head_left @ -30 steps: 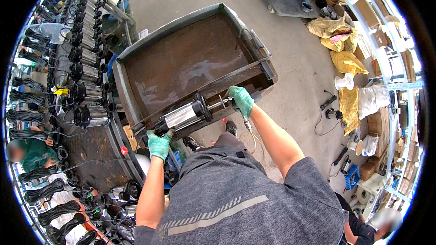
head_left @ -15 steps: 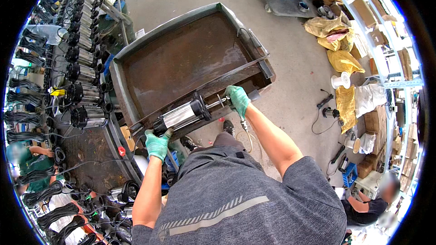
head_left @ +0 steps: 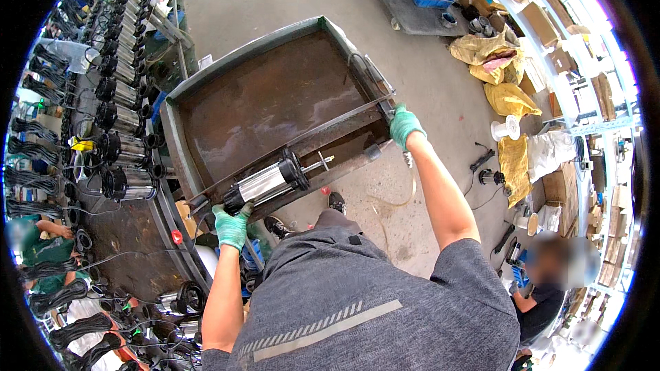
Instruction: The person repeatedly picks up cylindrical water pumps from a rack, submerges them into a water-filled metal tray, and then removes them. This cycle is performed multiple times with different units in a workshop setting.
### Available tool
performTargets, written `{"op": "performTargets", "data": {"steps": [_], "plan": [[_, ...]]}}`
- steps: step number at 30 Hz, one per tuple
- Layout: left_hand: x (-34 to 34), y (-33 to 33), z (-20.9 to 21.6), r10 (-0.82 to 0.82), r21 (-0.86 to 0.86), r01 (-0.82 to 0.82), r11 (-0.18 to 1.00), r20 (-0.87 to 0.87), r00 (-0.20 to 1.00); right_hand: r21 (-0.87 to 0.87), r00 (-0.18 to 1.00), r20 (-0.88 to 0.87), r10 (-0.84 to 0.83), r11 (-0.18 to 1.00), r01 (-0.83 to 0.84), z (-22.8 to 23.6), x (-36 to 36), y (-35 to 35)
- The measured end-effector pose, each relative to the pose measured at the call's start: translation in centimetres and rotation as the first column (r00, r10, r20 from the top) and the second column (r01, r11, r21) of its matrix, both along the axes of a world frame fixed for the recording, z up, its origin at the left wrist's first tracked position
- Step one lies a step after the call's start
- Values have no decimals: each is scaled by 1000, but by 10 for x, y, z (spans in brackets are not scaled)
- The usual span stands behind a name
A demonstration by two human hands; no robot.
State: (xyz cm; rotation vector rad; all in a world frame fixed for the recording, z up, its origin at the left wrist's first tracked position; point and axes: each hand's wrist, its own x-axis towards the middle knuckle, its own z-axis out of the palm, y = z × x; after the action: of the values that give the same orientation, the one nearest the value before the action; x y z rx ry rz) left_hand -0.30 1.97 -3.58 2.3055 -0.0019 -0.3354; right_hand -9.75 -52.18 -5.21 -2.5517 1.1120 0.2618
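A submersible pump (head_left: 263, 183), a silver cylinder with black ends, lies slanted across the bars at the near side of a rusty metal tank (head_left: 268, 89). My left hand (head_left: 232, 225), in a green glove, grips the pump's black left end. From its right end sticks a metal fitting (head_left: 317, 163) with a small brass-coloured tip, touched by neither hand. At the tank's right corner, my gloved right hand (head_left: 405, 126) is closed around the end of an air hose (head_left: 413, 189); the hose hangs below it and curves toward the floor. The fingers hide what the hose ends in.
Rows of similar pumps (head_left: 127, 184) and coiled black cables crowd the bench at left. Yellow sacks (head_left: 512, 99), a white spool (head_left: 505, 128) and loaded shelves stand at right. A co-worker (head_left: 533, 302) is at lower right, another person (head_left: 48, 247) at far left.
My right hand has moved away from the pump's fitting, up and right to the tank's corner, taking the hose along. The left hand stays on the pump. The co-worker at right has shifted.
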Motion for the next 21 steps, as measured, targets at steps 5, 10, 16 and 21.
{"op": "performTargets", "data": {"steps": [5,10,16,21], "plan": [[3,4,-5,-13,-2,13,1000,-14,1000,-69,982,-189,23,997,-36,7,34,-17],[-2,-9,22,39,0,-39,999,-71,997,-24,991,-133,11,1000,-14,-9,55,-30],[-5,-11,23,16,87,-11,996,-54,998,4,937,336,-95,995,100,18,31,7],[6,28,22,-103,246,82,966,74,992,136,753,649,110,957,-258,40,45,144]]}}
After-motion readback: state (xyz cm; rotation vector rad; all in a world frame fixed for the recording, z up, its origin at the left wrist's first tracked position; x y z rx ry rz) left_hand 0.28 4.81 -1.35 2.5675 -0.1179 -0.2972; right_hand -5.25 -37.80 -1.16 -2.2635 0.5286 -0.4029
